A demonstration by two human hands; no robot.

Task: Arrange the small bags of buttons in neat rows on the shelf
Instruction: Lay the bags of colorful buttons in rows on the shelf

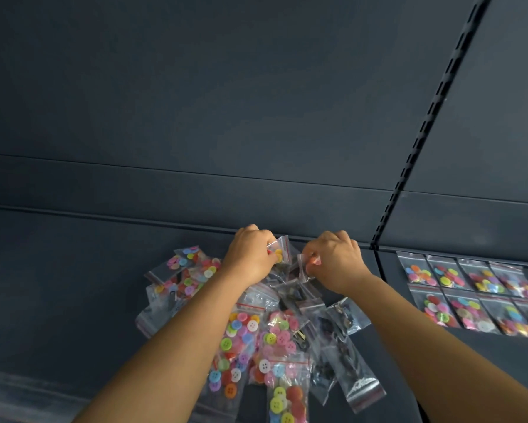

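Dozens of small zip bags of buttons lie heaped in a loose pile on the dark shelf, overlapping at every angle, so each has to be picked free before it can join a row.

Left hand reaches to the far edge of the heap, fingers curled closed around a clear bag with yellow buttons; its sealed top pokes out just past the fingertips, probably pinched there to lift it clear of its neighbours.

Right hand works just beside it, fingers drawn together on a bag with an orange-red button that sticks out on the thumb side, while bags of dark pieces lie under the heel of the hand.

Well away from the right fingertips, past the slotted upright, two tidy rows of bags lie flat and edge to edge with seals facing the back wall. I judge both held bags are bound for those rows.
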